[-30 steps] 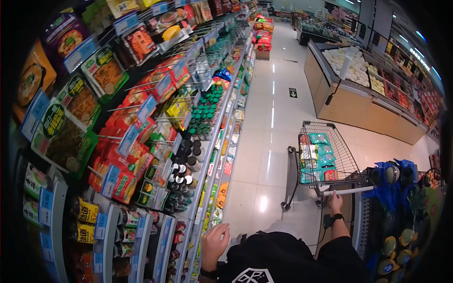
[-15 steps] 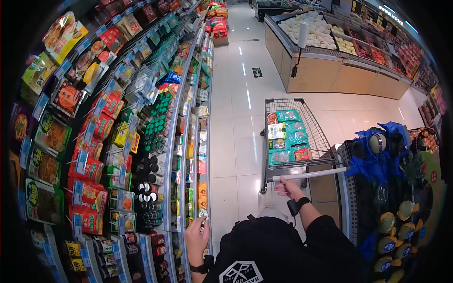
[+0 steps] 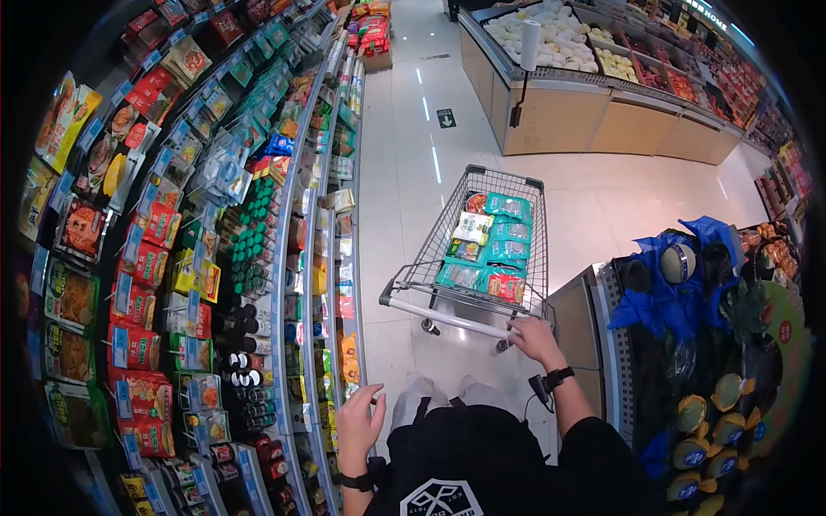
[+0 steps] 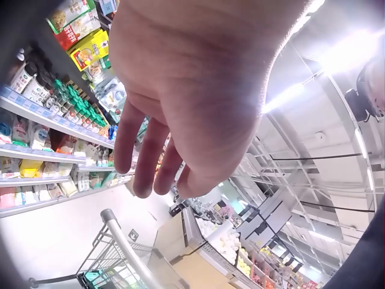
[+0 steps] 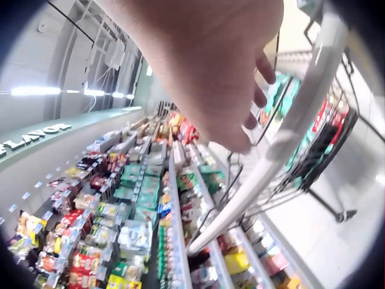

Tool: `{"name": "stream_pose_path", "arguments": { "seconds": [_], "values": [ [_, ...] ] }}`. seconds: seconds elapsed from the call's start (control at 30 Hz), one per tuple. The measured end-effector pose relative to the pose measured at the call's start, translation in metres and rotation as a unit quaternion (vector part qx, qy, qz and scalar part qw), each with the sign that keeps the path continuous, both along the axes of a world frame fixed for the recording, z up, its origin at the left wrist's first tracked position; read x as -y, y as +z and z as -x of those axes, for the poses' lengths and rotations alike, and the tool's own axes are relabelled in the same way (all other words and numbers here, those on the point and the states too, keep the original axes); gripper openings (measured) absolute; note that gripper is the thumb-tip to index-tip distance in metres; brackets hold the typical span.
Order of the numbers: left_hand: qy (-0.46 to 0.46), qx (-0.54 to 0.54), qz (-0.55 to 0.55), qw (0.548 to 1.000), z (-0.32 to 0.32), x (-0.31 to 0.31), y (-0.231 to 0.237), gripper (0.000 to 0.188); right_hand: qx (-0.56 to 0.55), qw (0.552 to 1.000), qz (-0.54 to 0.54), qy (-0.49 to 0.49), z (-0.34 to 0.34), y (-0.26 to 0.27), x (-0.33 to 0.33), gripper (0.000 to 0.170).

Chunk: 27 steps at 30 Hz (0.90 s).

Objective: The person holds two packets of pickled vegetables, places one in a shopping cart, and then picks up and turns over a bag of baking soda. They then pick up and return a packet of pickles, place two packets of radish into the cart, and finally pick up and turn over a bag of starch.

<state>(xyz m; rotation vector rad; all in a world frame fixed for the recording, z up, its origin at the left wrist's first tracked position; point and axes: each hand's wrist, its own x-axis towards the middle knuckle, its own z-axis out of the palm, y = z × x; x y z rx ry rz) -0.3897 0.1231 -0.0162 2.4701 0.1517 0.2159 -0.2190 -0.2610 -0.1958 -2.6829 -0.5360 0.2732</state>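
Main risk we see: the right hand is at the right end of the handle only, so a push from there could swing the cart round instead of sending it straight. The handle's left end sits near the shelf edge, so such a swing could bump the shelf and knock goods off. The cart's near right corner is also near the perforated side of the stand with the blue wrapping, so we'd flag a scrape there if it turned the other way. Teal packets and a red packet look loose in the basket; a hard jolt could slide them. A wheel is just ahead of the legs, so a short step could catch it. Fingers: we read the right ones as relaxed and slightly bent, lying over or right beside the bar, not wrapped round it; firm contact we can't confirm, since head and wrist views differ in what they show. Left hand is empty, fingers loose, beside the shelf goods and off the handle; a careless sideways move could brush stock. Cart position: basket lies beyond the right fingertips, forward of the person, with the bar crossing between basket and body; from the left fingers it's forward and to the right, apart.
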Motion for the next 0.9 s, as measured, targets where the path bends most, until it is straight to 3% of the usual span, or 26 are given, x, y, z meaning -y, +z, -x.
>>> {"name": "stream_pose_path", "arguments": {
  "seconds": [0.03,0.1,0.3,0.57,0.63,0.8,0.87,0.9],
  "values": [
    [0.001,-0.001,0.004,1.000,-0.004,-0.003,-0.002,0.017,-0.005,1.000,0.001,0.001,0.003,-0.006,0.001,0.040],
    [0.012,-0.013,0.009,1.000,-0.015,-0.010,-0.005,0.017,-0.146,0.986,-0.061,-0.052,0.015,-0.018,-0.001,0.045],
    [0.002,-0.032,0.020,0.999,-0.067,-0.038,-0.021,0.019,-0.169,0.985,-0.043,-0.009,-0.008,-0.013,-0.077,0.045],
    [-0.004,-0.082,0.063,0.995,-0.129,-0.085,-0.079,0.027,-0.175,0.982,0.036,0.064,-0.052,0.000,-0.203,0.045],
    [0.001,-0.095,0.094,0.991,-0.142,-0.097,-0.095,0.029,-0.158,0.980,-0.064,0.099,-0.062,-0.006,-0.219,0.046],
    [-0.003,-0.115,0.069,0.991,-0.164,-0.126,-0.140,0.036,-0.150,0.971,-0.104,0.156,-0.087,-0.017,-0.231,0.037],
    [-0.001,-0.105,0.085,0.991,-0.176,-0.135,-0.179,0.054,-0.134,0.976,-0.102,0.136,-0.098,-0.007,-0.233,0.035],
    [0.003,-0.105,0.086,0.991,-0.183,-0.137,-0.200,0.054,-0.136,0.978,-0.103,0.123,-0.102,-0.003,-0.233,0.033]
  ]
}}
